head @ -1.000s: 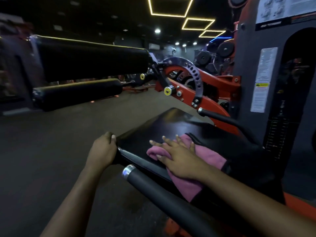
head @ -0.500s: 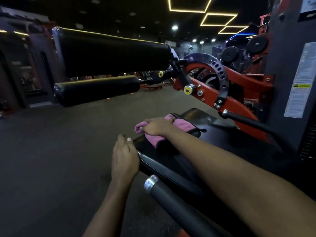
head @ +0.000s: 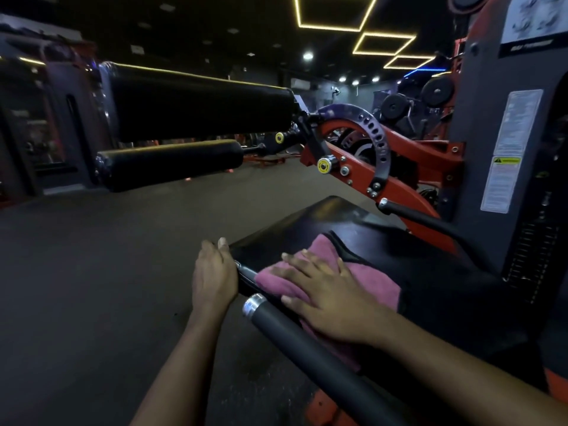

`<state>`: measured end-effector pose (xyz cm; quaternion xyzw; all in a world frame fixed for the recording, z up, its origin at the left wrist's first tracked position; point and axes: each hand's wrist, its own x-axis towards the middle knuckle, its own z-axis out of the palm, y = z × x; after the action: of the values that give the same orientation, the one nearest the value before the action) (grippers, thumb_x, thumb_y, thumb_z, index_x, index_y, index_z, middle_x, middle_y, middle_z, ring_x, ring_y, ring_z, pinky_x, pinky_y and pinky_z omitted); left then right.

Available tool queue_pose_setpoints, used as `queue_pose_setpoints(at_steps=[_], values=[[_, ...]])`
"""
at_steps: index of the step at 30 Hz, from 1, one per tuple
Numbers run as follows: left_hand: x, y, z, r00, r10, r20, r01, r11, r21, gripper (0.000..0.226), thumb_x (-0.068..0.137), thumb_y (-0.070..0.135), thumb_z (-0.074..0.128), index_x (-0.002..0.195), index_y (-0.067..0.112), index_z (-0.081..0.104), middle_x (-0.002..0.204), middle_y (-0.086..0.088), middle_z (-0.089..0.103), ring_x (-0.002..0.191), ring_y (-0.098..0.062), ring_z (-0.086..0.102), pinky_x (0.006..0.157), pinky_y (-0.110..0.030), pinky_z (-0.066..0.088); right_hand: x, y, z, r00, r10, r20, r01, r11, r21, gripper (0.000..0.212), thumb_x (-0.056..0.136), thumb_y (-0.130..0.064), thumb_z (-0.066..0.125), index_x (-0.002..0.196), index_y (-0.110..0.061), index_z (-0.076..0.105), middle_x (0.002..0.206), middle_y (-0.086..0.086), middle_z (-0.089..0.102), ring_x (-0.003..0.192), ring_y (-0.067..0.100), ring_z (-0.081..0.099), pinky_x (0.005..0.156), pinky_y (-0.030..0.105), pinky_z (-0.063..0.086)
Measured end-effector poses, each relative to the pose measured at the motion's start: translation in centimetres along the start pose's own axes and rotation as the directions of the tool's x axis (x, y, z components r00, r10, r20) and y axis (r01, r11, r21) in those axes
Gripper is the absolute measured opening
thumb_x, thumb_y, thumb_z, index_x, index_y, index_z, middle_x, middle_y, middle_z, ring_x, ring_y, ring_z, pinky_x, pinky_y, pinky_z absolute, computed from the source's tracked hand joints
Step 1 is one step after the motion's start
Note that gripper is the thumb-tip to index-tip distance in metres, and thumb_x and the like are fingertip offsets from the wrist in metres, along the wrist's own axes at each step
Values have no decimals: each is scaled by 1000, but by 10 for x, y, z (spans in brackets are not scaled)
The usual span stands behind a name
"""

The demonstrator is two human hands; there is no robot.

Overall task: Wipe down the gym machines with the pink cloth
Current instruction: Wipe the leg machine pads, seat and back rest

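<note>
A pink cloth (head: pixel 325 265) lies on the black padded seat (head: pixel 322 219) of a red and black gym machine. My right hand (head: pixel 329 293) presses flat on the cloth with its fingers spread, near the seat's near left edge. My left hand (head: pixel 213 275) grips the seat's left edge, thumb on top and fingers curled underneath out of sight. A black handle bar with a silver end cap (head: pixel 255 304) runs between my two forearms.
Two black roller pads (head: pixel 196 107) (head: pixel 169 164) stick out to the left above the floor. The red lever arm with a holed selector plate (head: pixel 373 142) and a second black handle (head: pixel 412 213) lie beyond the seat. The weight stack tower (head: pixel 510 133) stands at right.
My right hand has drawn the cloth back from the seat's far front edge toward me and now lies flat on it. My left hand stays on the seat's left edge.
</note>
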<state>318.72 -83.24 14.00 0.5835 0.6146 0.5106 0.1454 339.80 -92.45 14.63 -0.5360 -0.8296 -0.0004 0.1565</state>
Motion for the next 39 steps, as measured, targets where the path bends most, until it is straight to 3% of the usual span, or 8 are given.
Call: queue_pose_setpoints(at_steps=[12, 16, 22, 29, 32, 34, 37, 39], values=[[17, 7, -15, 978, -21, 208, -38, 962, 271, 46, 109, 39, 27, 117, 1, 52, 131, -28, 57, 122, -45, 51, 102, -49, 39, 9, -3, 4, 992, -127, -17, 125, 987, -101, 50, 102, -47, 38, 151, -56, 28, 165, -11, 28, 154, 22, 19, 121, 62, 20], [5, 41, -6, 937, 97, 337, -247, 864, 438, 37, 107, 31, 32, 127, 7, 53, 140, -19, 51, 130, -39, 44, 112, -56, 29, -42, 10, 3, 999, -37, -11, 36, 995, -97, 63, 92, -39, 43, 150, -56, 28, 164, -12, 28, 152, 18, 21, 120, 52, 28], [-24, 92, 19, 768, 182, 613, -518, 740, 429, 37, 107, 32, 35, 135, 14, 52, 151, -11, 43, 140, -35, 36, 116, -57, 23, -119, 23, -1, 995, 61, -78, -66, 996, -61, 71, 86, -26, 54, 149, -53, 37, 162, -17, 31, 151, 8, 23, 120, 39, 29], [-54, 133, 64, 422, 237, 875, -745, 641, 186, 41, 100, 42, 37, 132, 26, 56, 148, -8, 50, 134, -34, 44, 113, -53, 34, -205, 42, 0, 941, 120, -316, -151, 986, -75, 64, 80, -15, 68, 139, -35, 58, 145, -17, 53, 134, 5, 44, 115, 15, 24], [-68, 150, 82, 306, 260, 916, -777, 624, 83, 40, 107, 34, 41, 144, 22, 51, 153, -7, 46, 139, -30, 42, 117, -45, 32, -221, 50, 2, 876, 218, -430, -244, 970, -6, 39, 94, -24, 59, 131, -36, 64, 135, -22, 61, 127, 0, 52, 110, 29, 40], [-76, 162, 93, 253, 308, 917, -782, 623, 6, 40, 108, 30, 41, 145, 20, 50, 152, -8, 48, 139, -28, 42, 116, -42, 33, -219, 51, -2, 765, 413, -493, -314, 909, 275, 35, 100, -29, 52, 131, -43, 62, 133, -25, 62, 127, -2, 54, 108, 39, 45], [-84, 174, 109, 220, 428, 877, -817, 572, -75, 37, 109, 23, 40, 141, 12, 54, 147, -10, 53, 135, -29, 46, 113, -40, 35, -211, 46, -18, 490, 635, -598, -503, 766, 400, 42, 98, -48, 39, 138, -59, 44, 148, -21, 50, 143, 11, 38, 115, 58, 33], [-86, 173, 119, 226, 464, 857, -820, 565, -90, 35, 109, 22, 40, 138, 11, 56, 142, -12, 56, 129, -29, 50, 109, -39, 37, -206, 32, -25, 412, 734, -540, -657, 650, 382, 43, 102, -54, 35, 144, -64, 32, 161, -13, 31, 151, 16, 18, 116, 63, 22]])
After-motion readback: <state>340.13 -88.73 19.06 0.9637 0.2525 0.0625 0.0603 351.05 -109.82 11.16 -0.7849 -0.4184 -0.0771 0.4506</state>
